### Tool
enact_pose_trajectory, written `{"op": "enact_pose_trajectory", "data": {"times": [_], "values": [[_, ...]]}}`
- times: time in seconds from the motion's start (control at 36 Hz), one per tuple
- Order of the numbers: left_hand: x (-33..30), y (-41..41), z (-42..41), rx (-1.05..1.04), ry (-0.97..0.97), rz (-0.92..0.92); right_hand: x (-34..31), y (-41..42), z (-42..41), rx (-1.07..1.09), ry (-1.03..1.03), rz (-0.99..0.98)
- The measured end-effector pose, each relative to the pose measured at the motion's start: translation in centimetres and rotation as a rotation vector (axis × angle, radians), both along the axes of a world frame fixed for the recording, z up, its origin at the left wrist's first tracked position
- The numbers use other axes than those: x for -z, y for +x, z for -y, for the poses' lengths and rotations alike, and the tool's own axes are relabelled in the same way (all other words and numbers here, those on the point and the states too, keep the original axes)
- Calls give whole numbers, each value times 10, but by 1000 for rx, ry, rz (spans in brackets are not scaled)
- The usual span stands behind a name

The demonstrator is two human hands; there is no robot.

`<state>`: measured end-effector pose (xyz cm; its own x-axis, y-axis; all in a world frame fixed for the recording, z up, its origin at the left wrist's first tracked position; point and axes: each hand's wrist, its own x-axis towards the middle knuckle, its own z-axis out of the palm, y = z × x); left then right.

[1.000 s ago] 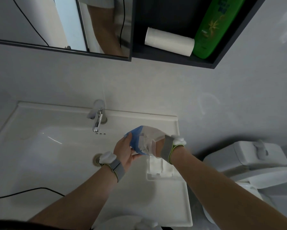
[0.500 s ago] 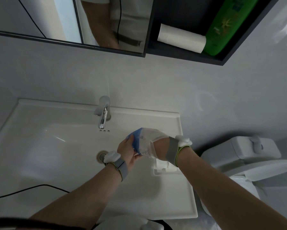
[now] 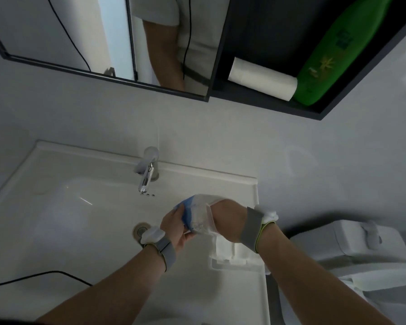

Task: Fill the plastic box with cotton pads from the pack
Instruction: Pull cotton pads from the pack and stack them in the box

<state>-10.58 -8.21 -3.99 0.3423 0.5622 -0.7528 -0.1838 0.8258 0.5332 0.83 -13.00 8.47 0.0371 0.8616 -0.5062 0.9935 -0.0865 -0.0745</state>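
Observation:
I hold the pack of cotton pads, a clear plastic bag with a blue end, over the right side of the sink. My left hand grips its blue end from the left. My right hand is pushed into the bag's open mouth, so its fingers are hidden inside the plastic. Just below the hands, the white plastic box stands on the sink's right ledge, partly covered by my right wrist.
A chrome tap and a drain belong to the white sink. A black cable crosses its front left. A toilet stands to the right. Above, a mirror and a dark shelf hold a paper roll and a green bottle.
The view has tilted up and shifted. My right hand has gone deeper into the bag. The left hand keeps hold of the blue end.

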Motion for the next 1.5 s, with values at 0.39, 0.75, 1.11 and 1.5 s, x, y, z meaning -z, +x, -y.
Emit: {"op": "enact_pose_trajectory", "data": {"times": [0.39,0.75,1.11,1.5], "values": [[14,-2,8,-72,50,99,-13,42,31,315,394,-443],[11,-7,8,-62,35,93,-18,56,64,879,586,-1098],[26,-18,1,-82,12,98,39,64,95,1219,443,-1094],[38,-34,-9,-95,23,35,83,65,106,1243,381,-990]]}}
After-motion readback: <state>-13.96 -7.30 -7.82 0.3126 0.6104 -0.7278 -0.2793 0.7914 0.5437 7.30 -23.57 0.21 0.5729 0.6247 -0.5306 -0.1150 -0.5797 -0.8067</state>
